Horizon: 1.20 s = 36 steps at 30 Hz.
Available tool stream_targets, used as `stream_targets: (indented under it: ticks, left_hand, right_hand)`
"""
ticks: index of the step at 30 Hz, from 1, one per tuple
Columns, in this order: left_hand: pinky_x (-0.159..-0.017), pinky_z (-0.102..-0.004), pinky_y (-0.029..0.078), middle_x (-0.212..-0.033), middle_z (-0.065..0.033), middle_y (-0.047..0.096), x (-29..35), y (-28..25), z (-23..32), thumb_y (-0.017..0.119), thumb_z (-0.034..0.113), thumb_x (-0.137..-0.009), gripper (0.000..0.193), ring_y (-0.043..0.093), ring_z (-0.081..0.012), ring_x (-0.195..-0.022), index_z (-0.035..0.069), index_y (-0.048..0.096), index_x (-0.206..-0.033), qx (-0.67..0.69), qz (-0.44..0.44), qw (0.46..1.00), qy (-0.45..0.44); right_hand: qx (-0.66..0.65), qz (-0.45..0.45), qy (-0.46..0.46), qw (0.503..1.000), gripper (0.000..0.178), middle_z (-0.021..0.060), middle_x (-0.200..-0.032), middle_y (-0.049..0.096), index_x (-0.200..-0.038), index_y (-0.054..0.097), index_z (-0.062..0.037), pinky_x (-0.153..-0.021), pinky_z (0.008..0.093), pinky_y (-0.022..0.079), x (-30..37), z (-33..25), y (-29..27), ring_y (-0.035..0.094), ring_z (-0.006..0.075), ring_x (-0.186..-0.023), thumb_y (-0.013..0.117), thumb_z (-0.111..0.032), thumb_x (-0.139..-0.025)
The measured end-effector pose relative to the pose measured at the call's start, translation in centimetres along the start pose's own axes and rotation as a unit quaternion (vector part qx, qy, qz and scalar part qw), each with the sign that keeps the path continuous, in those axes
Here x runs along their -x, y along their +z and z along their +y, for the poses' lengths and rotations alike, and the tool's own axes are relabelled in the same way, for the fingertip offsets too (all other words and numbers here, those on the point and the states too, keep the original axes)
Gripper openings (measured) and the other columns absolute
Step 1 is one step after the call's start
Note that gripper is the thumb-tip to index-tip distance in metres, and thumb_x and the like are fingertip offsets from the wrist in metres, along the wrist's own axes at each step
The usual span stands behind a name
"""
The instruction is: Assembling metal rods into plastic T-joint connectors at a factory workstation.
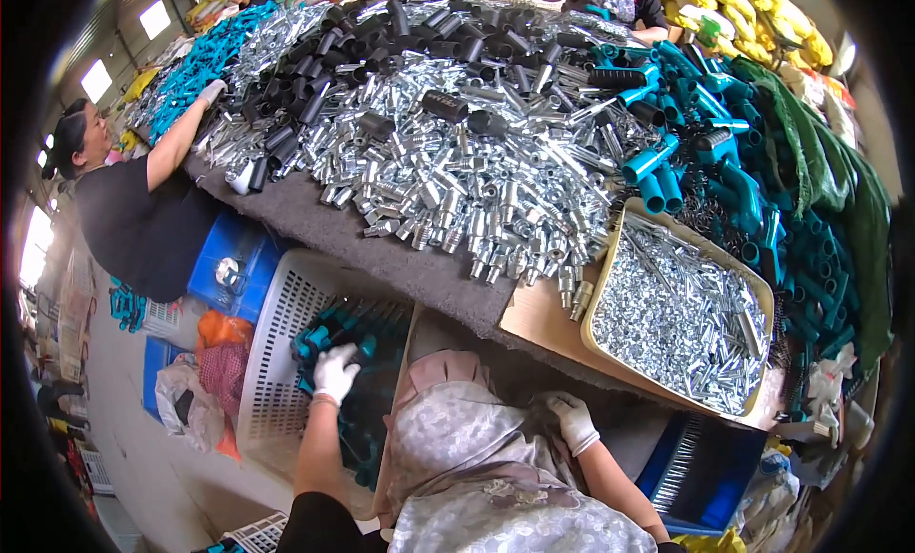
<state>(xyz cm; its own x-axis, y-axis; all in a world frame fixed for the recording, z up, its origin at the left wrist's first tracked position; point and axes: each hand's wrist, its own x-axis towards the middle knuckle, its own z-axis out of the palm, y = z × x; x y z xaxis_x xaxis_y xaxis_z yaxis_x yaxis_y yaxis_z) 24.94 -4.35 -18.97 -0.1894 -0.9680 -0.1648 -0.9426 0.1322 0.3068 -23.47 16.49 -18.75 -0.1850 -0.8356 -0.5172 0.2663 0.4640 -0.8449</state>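
My left hand [335,374], in a white glove, is down inside a white plastic basket [270,367]. Its fingers are closed at a teal tool with a black end [368,346], which lies among other teal and black tools [357,448]; the fingers' far side is hidden. My right hand [572,419], also gloved, rests beside the patterned apron [457,424] over my lap, below the table edge. Its fingers are slightly bent and apart, and nothing shows in them.
A dark table [381,257] carries heaped silver fittings [477,172], black tubes [315,76] and teal bodies [734,172]. Small metal parts fill a cream tray [589,315] at the right. Blue crates [710,477] stand low on both sides. A co-worker [133,200] reaches across at the left.
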Motion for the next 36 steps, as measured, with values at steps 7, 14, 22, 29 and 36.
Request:
stream_targets:
  ticks: [7,14,22,29,36]
  left_hand:
    - [-0.11,-0.0459,0.043,-0.132,-0.0258,0.064,-1.4,6.7,-1.9,0.052,0.048,-0.1,0.058,0.058,-0.0442,-0.125,-0.001,0.067,-0.128,0.111,-0.088,0.987,-0.072]
    - [-0.1,-0.0443,0.05,-0.122,-0.0245,0.07,-1.0,-0.4,3.0,0.069,0.034,-0.092,0.044,0.065,-0.0419,-0.116,0.001,0.071,-0.121,0.1,-0.16,0.982,-0.017]
    - [-0.091,-0.0401,0.055,-0.109,-0.0184,0.073,2.5,-21.7,25.6,0.07,0.031,-0.093,0.036,0.07,-0.0354,-0.103,0.004,0.073,-0.116,0.151,-0.151,0.933,0.289]
    - [-0.096,-0.0431,0.053,-0.115,-0.0173,0.071,-1.6,-26.8,35.9,0.06,0.04,-0.099,0.044,0.068,-0.0357,-0.109,0.005,0.069,-0.124,0.054,-0.162,0.868,0.467]
    - [-0.097,-0.0421,0.051,-0.113,-0.0136,0.07,-8.5,-28.0,40.8,0.065,0.03,-0.095,0.033,0.064,-0.0324,-0.107,0.007,0.071,-0.117,0.005,0.077,0.89,0.45]
  right_hand:
    - [-0.037,0.021,-0.002,0.999,0.023,0.0117,-0.111,0.075,-0.116,0.072,0.0013,-0.092,0.0326,0.055,0.0,-0.7,0.1,0.07,0.0208,-0.101,0.059,-0.011,-0.101]
    - [0.229,-0.215,-0.098,0.944,0.033,0.0122,-0.118,0.072,-0.129,0.067,-0.0038,-0.097,0.0345,0.052,6.6,-13.1,2.3,0.068,0.0238,-0.109,0.059,-0.023,-0.103]
    - [0.314,-0.236,-0.326,0.86,0.024,0.0144,-0.118,0.073,-0.118,0.072,-0.0021,-0.098,0.036,0.053,15.1,-35.4,-3.1,0.07,0.0255,-0.11,0.063,-0.009,-0.097]
    - [0.477,0.058,-0.441,0.758,0.018,0.017,-0.099,0.073,-0.105,0.076,-0.0042,-0.085,0.0393,0.056,6.6,-43.3,-3.2,0.072,0.0338,-0.092,0.067,-0.01,-0.091]
    - [0.615,0.044,-0.554,0.559,0.018,0.0139,-0.092,0.072,-0.093,0.077,-0.0102,-0.083,0.0468,0.055,-4.3,-45.9,1.4,0.069,0.0357,-0.091,0.063,-0.012,-0.083]
